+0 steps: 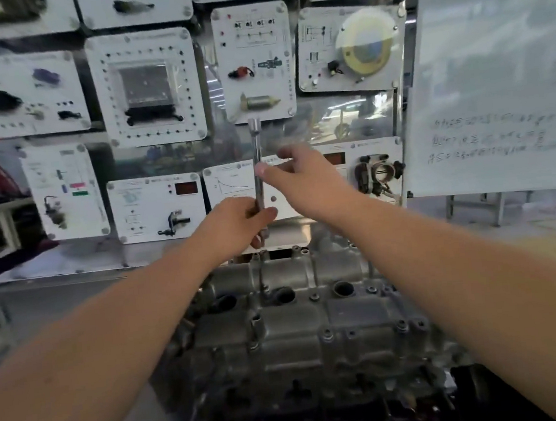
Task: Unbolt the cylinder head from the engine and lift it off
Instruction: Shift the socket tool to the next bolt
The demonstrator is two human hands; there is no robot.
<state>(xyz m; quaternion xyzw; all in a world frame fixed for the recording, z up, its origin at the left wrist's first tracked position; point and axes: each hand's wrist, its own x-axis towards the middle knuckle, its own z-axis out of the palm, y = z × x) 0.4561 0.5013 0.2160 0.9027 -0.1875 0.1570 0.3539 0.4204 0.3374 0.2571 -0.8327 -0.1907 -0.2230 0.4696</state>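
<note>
Holding the socket wrench [259,174] upright above the cylinder head [300,316], my left hand [237,222] grips its lower shaft while my right hand [300,174] pinches higher up. Head sits bolted on the engine. If the socket seats crooked, I risk rounding a bolt.

A single head-worn view looks forward and slightly down, close over the engine [301,327].

Cylinder head [301,327]: grey cast metal, grimy, seated on the engine, bolts along its top, round plug wells open. Long chrome socket wrench [258,164] stands upright above its far edge.
</note>
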